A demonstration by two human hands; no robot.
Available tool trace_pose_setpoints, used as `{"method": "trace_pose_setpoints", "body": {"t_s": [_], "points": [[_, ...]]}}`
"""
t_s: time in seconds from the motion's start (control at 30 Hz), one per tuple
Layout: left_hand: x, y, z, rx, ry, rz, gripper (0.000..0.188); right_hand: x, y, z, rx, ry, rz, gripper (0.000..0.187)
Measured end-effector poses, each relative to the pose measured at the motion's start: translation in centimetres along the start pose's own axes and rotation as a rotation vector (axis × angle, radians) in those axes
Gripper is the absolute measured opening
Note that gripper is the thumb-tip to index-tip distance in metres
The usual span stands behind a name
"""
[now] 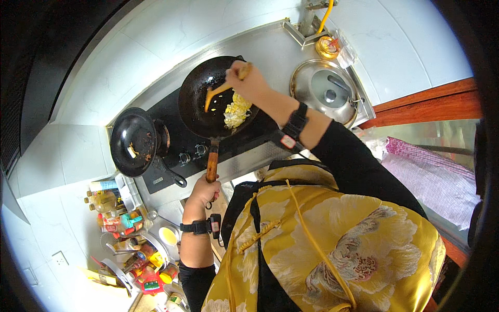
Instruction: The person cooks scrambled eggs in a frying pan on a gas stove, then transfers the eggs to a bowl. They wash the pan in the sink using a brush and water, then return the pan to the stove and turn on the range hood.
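Gripping the wok handle (212, 165) in my closed left hand (204, 191), I see the wok (208, 99) lies toward twelve o'clock, along the handle's axis. My right hand (248, 80), fisted round the wooden spatula (221, 92), hovers nearest the scrambled egg (236, 110).

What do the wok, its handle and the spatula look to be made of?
Wok: dark, matte metal, probably seasoned steel or iron. Its handle, held by the left hand: brown and glossy, likely wood. Spatula in the right hand: orange-yellow, wood or plastic; I cannot tell which.
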State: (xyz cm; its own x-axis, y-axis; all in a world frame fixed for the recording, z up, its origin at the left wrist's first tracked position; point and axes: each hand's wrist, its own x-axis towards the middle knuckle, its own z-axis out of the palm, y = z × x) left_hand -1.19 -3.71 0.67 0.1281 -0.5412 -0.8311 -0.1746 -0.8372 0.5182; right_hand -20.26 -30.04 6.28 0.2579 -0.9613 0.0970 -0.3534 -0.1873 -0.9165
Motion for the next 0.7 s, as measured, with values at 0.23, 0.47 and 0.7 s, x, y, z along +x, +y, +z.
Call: {"method": "trace_pose_setpoints", "body": {"t_s": [0.23,0.47,0.7], "points": [[0.2,-0.4,0.0,0.001,0.003,0.021,0.037,1.1,0.6,-3.6,0.036,0.104,-0.057,0.025],[0.3,-0.6,-0.1,0.013,0.012,0.035,0.037,-0.2,-0.2,-5.1,-0.038,0.197,-0.038,0.026],[0.5,-0.8,-0.1,-0.024,-0.001,0.029,0.036,-0.6,-0.6,-6.9,-0.052,0.124,-0.072,0.024]]}}
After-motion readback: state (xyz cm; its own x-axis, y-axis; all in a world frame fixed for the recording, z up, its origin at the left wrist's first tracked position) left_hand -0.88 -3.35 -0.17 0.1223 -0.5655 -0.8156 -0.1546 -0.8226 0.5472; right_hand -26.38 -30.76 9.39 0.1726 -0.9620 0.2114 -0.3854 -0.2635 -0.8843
